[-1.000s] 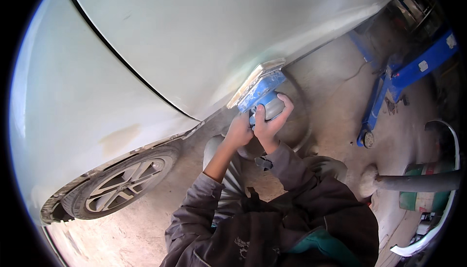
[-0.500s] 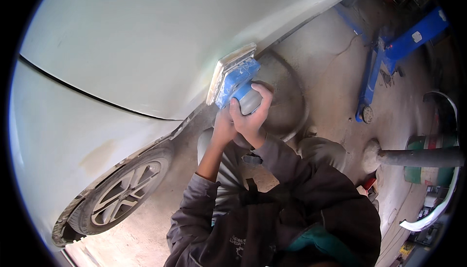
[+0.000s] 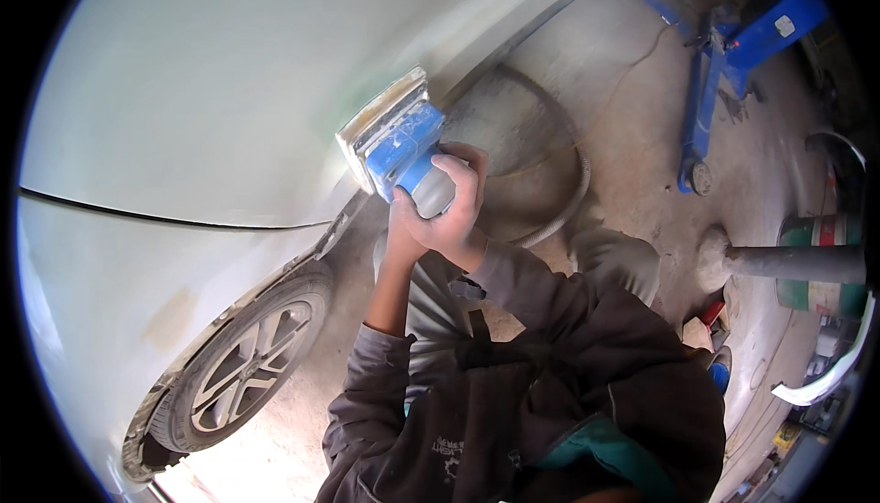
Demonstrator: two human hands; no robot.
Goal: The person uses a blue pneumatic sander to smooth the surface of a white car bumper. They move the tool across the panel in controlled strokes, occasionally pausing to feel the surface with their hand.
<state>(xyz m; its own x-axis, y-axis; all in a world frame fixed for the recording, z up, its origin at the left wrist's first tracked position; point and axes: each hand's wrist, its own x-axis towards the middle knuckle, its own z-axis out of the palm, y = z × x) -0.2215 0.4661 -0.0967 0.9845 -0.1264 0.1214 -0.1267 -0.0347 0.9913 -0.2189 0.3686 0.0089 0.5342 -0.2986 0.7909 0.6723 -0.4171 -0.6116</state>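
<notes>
A blue power sander [image 3: 401, 143] with a grey rounded cap and a dusty, layered pale pad is held against the lower part of a pale car body panel [image 3: 211, 90]. My right hand [image 3: 456, 212] wraps the grey cap, thumb on the near side and fingers curled over the far side. Close against it, my left hand [image 3: 403, 233] grips the tool from the left and below; most of its fingers are hidden. Around the pad, the panel shows a faint greenish, sanded-looking patch.
Below left is a car wheel [image 3: 247, 384] under the arch, with a tan patch [image 3: 170, 318] on the panel above. A ribbed hose [image 3: 584, 182] curves across the floor. To the right stand a blue lift arm [image 3: 701, 118], a grey post [image 3: 797, 265] and a green drum [image 3: 793, 294].
Both hands and the sander have shifted left along the panel, nearer the wheel arch. The view has turned slightly as well. The grip on the sander looks the same.
</notes>
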